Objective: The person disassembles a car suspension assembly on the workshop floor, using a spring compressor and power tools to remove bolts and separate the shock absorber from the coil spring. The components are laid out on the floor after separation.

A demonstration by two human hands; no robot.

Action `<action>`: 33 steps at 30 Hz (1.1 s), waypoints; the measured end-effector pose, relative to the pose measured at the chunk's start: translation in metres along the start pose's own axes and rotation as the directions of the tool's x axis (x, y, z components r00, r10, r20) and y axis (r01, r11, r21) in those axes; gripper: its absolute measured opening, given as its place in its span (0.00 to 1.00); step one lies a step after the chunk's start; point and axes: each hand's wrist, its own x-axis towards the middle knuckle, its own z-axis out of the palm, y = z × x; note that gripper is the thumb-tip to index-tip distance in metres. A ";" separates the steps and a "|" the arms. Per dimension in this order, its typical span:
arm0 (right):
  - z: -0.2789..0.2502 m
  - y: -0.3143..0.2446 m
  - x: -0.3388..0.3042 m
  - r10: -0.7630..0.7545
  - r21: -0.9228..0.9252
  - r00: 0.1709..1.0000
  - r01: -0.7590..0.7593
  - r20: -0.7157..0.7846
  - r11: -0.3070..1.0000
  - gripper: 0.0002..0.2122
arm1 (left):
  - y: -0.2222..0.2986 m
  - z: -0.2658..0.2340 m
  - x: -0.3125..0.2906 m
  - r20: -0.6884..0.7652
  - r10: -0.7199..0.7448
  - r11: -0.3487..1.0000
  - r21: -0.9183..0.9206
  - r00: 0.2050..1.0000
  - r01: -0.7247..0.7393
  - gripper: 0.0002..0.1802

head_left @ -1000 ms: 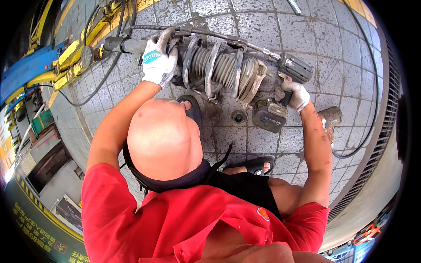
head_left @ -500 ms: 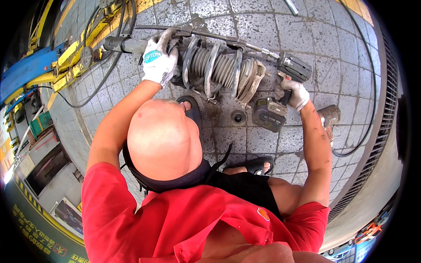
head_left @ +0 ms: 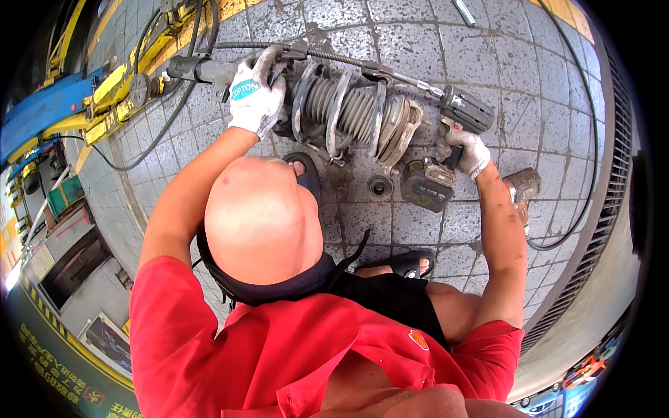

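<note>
A shock absorber strut (head_left: pixel 217 72) with a coil spring (head_left: pixel 340 104) around a ribbed grey dust boot lies across the tiled floor before me. My left hand (head_left: pixel 255 94), in a white glove, is wrapped round the strut at the spring's left end. Along the far side of the spring runs a spring compressor (head_left: pixel 376 70) with a threaded rod. In my gloved right hand (head_left: pixel 465 148) I grip a cordless impact wrench (head_left: pixel 468 109) by its handle. Its nose meets the rod's right end through a socket, and its black battery hangs low, near the floor.
A second pistol-shaped tool (head_left: pixel 524 188) lies right of my right forearm, beside a black hose (head_left: pixel 582 216). Yellow and blue lift arms (head_left: pixel 104 104) stand at the far left. A round floor drain (head_left: pixel 379 186) lies below the spring, and a slotted grate (head_left: pixel 617 153) curves along the right.
My left hand and the strut have shifted very slightly to the right. The wrench stays at the rod's end in my right hand.
</note>
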 end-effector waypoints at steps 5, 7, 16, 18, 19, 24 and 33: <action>-0.001 0.000 0.001 -0.003 -0.019 1.000 0.004 0.005 1.000 0.09 | 0.002 -0.001 0.000 0.003 -0.015 1.000 -0.004 1.000 0.015 0.30; -0.001 0.001 0.001 -0.004 -0.014 1.000 0.004 -0.004 1.000 0.09 | 0.004 -0.002 0.001 0.016 -0.030 1.000 -0.004 0.999 0.031 0.30; -0.004 0.003 0.002 0.010 -0.005 1.000 -0.010 0.000 1.000 0.09 | 0.003 -0.001 0.000 0.020 -0.024 0.999 0.024 1.000 0.024 0.32; -0.009 0.005 0.004 0.014 -0.004 1.000 -0.014 -0.005 1.000 0.09 | 0.004 -0.001 0.000 0.017 -0.029 0.999 0.033 0.999 0.029 0.32; -0.011 0.006 0.005 0.016 0.002 1.000 -0.016 0.004 1.000 0.09 | 0.005 -0.002 0.001 0.019 -0.036 0.998 0.045 0.999 0.035 0.31; -0.008 0.007 0.004 0.005 0.022 0.999 -0.004 -0.051 1.000 0.11 | 0.006 -0.001 0.003 0.026 -0.036 0.998 0.047 0.999 0.035 0.31; 0.001 0.022 -0.019 0.085 0.053 0.964 -0.074 -0.252 0.996 0.12 | 0.002 -0.001 0.002 0.017 0.007 0.997 0.071 1.000 -0.008 0.30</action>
